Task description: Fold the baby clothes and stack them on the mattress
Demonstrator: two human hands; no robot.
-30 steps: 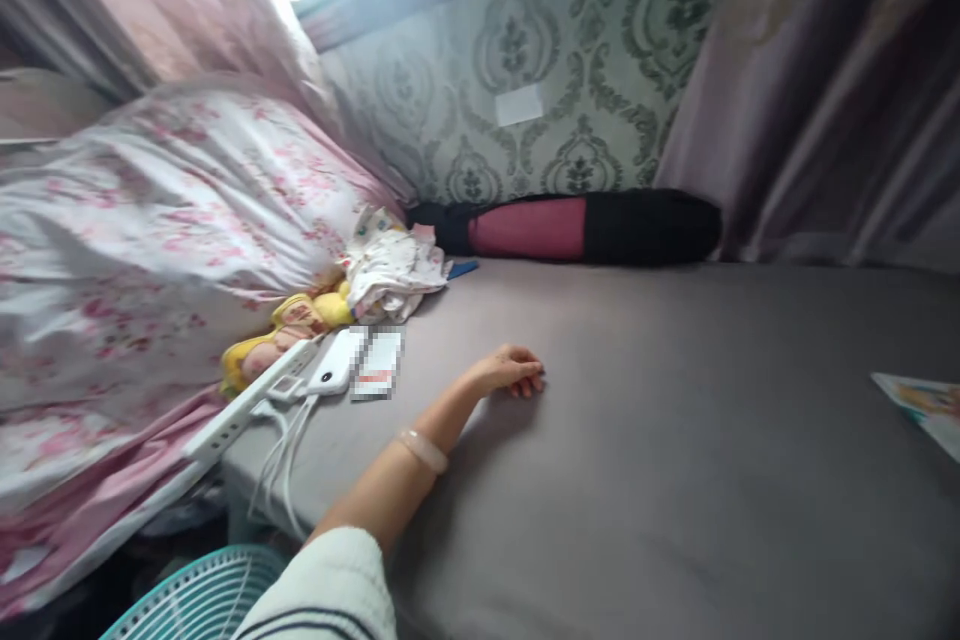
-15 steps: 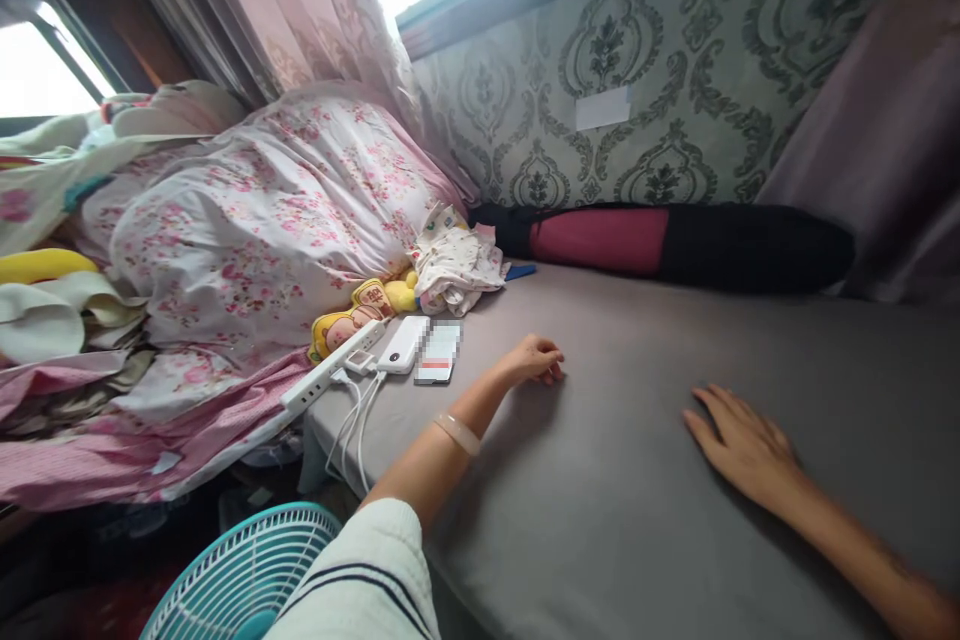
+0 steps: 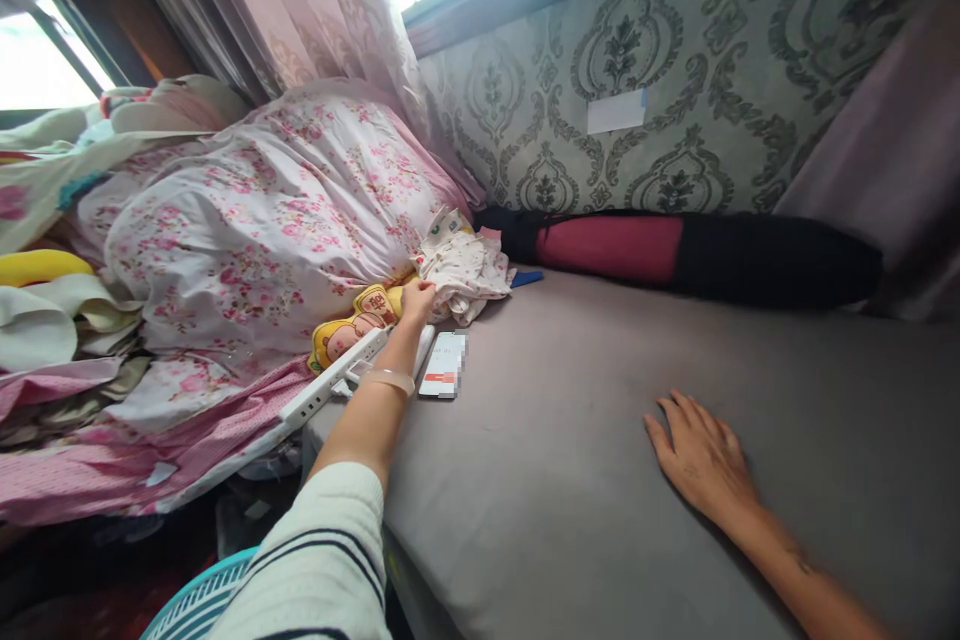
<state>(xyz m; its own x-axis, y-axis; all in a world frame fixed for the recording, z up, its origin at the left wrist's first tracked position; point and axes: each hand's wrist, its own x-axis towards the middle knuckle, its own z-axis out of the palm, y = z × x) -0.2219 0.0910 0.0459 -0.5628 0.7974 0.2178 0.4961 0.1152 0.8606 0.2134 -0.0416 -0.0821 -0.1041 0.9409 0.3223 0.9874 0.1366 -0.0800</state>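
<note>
My left hand is stretched out to the near left edge of a crumpled white patterned cloth, its fingers pinched together on that edge. The cloth lies bunched on the grey sheet. Just below the wrist, a phone rests on the sheet, partly blurred out. My forearm covers most of a white power bank next to it. Flat on the sheet to the right lies my right hand, fingers spread and holding nothing.
A white power strip and a yellow plush toy lie at the bed's left edge. Floral bedding is heaped beyond. A long black and red bag lies along the wall. A turquoise fan stands low at the left.
My left hand has moved left and away from me, from bare sheet to the patterned cloth, and its fingers have closed there. My right hand has shifted slightly left, still flat.
</note>
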